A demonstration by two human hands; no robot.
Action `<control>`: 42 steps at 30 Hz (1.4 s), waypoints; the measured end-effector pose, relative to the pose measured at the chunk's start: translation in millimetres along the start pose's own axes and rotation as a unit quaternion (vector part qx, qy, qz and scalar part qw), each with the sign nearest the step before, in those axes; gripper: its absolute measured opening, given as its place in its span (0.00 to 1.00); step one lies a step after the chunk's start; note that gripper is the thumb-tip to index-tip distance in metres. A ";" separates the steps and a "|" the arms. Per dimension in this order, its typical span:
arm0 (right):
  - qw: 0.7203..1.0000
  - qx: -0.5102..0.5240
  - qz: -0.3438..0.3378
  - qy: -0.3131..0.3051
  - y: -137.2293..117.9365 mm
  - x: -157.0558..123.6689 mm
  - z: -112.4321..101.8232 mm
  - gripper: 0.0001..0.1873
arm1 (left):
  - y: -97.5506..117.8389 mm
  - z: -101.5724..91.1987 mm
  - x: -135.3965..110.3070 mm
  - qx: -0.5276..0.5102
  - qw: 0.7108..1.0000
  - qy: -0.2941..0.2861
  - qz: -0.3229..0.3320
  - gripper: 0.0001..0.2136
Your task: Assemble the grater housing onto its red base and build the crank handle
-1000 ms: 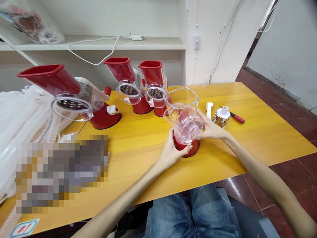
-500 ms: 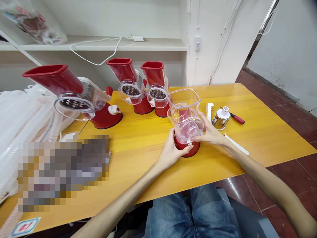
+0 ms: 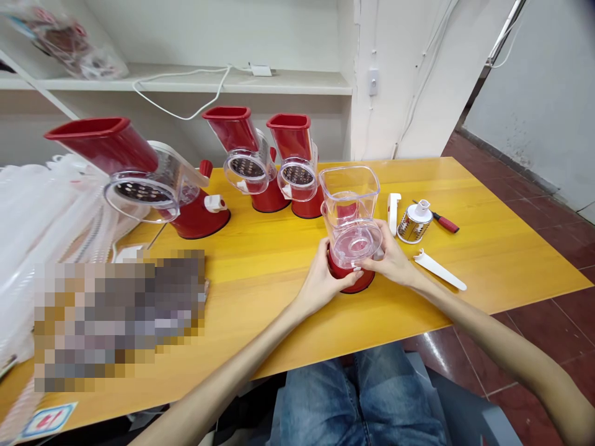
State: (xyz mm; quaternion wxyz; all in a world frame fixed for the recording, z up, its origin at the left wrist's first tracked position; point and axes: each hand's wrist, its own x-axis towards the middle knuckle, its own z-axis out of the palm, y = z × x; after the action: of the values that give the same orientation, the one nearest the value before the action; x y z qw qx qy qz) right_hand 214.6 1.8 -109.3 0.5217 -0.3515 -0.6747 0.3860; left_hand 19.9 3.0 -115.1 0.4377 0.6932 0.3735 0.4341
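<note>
A clear plastic grater housing (image 3: 349,207), with a square open top and a round front opening, sits on a red base (image 3: 357,284) at the table's middle. My left hand (image 3: 318,282) curls round the left side of the base, its thumb across the front near a small white tab. On the other side my right hand (image 3: 394,260) grips the housing low down, thumb at the front and fingers along the clear wall. Some fingertips are hidden behind the plastic. Right of it stand a metal grater drum (image 3: 415,223) and a white crank handle (image 3: 393,214).
A tapered white strip (image 3: 440,271) lies near my right forearm, with a red-handled tool (image 3: 446,223) behind the drum. Red rotary graters (image 3: 290,164) stand along the back and left. White plastic bags (image 3: 41,229) cover the left end, beside a blurred-out patch.
My right hand has shifted slightly lower on the clear housing. The housing has moved a little to the right and looks more upright. My left hand stays at the base.
</note>
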 end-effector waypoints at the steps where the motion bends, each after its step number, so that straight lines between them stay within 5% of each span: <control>1: 1.000 0.001 0.002 -0.006 -1.4 0.7 -1.0 0.41 | -0.5 -0.1 -0.1 -0.001 1.000 0.000 -0.002 0.34; 7: 0.998 0.021 0.030 -0.044 -10.6 3.7 -8.4 0.40 | -4.1 -2.8 -0.3 -0.014 1.000 -0.018 0.003 0.35; 25: 0.999 -0.044 0.014 0.005 -6.7 -8.5 1.4 0.36 | -8.9 -3.5 -1.1 0.033 0.999 -0.022 0.031 0.36; 29: 0.999 -0.042 0.000 -0.027 -10.7 -6.4 -12.1 0.35 | -4.9 -11.9 -2.2 0.004 0.999 -0.048 0.003 0.41; 34: 0.999 -0.001 -0.052 0.016 -27.5 7.7 -30.2 0.36 | 0.2 -21.7 5.3 -0.018 0.999 -0.029 0.019 0.37; 39: 0.998 -0.034 -0.026 -0.052 -37.4 19.6 -26.8 0.54 | 5.0 -22.7 16.3 0.004 1.000 -0.020 0.016 0.32; 42: 0.997 -0.059 -0.044 -0.034 -40.7 21.6 -22.9 0.57 | 5.8 -23.1 16.8 0.026 0.999 -0.021 0.027 0.32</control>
State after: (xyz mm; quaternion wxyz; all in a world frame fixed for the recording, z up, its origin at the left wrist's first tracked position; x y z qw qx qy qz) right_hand 229.5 5.7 -60.2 0.4932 -0.3383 -0.7286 0.3338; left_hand 5.0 22.7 -99.6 0.4152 0.7231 0.3569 0.4211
